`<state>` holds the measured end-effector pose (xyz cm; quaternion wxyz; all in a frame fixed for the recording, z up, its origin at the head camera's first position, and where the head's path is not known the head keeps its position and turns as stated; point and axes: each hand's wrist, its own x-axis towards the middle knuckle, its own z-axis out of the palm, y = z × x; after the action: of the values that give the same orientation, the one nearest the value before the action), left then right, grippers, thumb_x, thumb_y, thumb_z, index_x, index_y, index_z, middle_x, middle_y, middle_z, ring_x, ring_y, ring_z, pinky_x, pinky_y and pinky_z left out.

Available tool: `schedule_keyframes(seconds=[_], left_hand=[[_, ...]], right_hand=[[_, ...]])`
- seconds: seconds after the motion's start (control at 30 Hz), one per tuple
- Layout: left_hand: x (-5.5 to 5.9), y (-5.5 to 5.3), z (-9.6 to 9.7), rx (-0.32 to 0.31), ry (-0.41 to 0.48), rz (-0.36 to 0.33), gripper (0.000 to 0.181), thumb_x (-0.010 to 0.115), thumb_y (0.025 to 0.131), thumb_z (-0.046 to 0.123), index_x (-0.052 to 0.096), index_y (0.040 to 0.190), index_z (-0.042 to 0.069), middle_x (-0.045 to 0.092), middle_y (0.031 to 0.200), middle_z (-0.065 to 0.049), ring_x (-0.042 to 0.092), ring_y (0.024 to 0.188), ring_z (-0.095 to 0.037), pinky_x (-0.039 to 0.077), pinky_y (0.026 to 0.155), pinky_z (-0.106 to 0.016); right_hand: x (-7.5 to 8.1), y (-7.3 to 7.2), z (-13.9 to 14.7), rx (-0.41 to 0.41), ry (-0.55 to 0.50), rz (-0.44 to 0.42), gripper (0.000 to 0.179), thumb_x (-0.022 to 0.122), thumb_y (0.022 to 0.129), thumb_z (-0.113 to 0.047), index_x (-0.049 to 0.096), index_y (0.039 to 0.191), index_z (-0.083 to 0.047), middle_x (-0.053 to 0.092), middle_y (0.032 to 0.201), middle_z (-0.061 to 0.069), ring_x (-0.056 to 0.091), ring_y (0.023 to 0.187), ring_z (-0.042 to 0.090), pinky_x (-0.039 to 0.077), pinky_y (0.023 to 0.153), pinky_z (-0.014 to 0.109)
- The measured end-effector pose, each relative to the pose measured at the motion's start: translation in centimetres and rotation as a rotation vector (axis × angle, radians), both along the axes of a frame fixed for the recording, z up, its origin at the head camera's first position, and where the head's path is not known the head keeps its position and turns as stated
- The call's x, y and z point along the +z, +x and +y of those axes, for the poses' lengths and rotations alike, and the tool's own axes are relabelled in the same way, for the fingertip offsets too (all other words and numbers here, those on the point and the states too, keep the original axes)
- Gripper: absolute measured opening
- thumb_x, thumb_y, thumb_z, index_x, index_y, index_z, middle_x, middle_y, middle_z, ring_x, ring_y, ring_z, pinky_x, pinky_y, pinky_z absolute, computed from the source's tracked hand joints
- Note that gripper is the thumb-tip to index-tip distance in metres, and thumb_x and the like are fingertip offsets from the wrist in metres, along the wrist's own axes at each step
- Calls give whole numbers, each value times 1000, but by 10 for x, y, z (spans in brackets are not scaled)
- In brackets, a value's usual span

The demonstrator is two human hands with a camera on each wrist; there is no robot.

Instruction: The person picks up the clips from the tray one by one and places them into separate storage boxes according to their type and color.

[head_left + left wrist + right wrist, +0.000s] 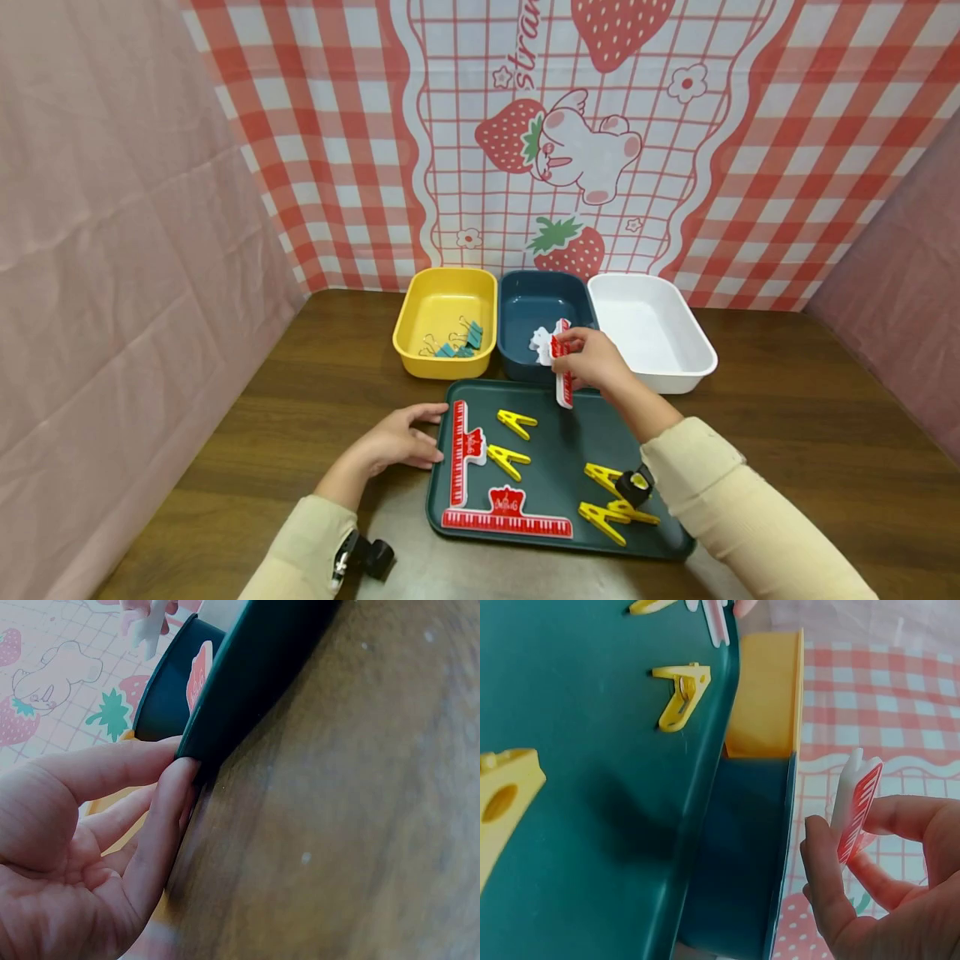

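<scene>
My right hand [592,358] pinches a red-and-white music clip [564,387] with a piano-key print, between thumb and fingers. It is over the front of the navy bin [517,292], in which a white shape shows beside the clip. The right wrist view shows the held clip [855,806] edge-on. My left hand [401,437] has its fingertips at the left rim of the dark green tray [555,508]; the left wrist view shows them touching the rim [214,705]. On the tray lie two more music clips [459,454] and several yellow clothespins [517,423].
Behind the tray stand a yellow bin [401,333] holding several teal binder clips [472,335], the navy bin, and a white bin [648,321]. My right forearm passes over the tray's right side, above some clothespins [603,518]. A checked strawberry cloth [345,167] hangs behind.
</scene>
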<state>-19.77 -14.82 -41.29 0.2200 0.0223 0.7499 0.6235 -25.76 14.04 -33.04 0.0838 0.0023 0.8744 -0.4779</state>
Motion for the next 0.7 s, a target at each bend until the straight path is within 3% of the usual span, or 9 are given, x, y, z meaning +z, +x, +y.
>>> schedule_keyframes(seconds=[0.23,0.43,0.7], left_hand=[[-1,-1,1,3,-6,-1,65,67,77,-13,44,136,3,46,127,-19,64,79,-22,57,68,-38],[0,-1,1,4,-11,4,66,67,76,-12,44,136,2,46,127,-19,63,79,-22,57,67,-38],[1,-1,1,9,-15,-1,66,68,76,-12,44,136,3,46,127,-19,64,79,-22,57,67,-38]], right_hand=[[2,-8,2,-24,18,-10,48,65,82,-8,49,126,1,50,109,20,57,74,24,57,61,34],[4,-16,1,-37,-17,-9,47,64,81,-6,49,125,2,50,109,21,58,64,20,57,60,37],[7,-27,1,-60,-80,-22,46,65,84,-6,47,124,5,50,105,22,59,54,14,56,55,30]])
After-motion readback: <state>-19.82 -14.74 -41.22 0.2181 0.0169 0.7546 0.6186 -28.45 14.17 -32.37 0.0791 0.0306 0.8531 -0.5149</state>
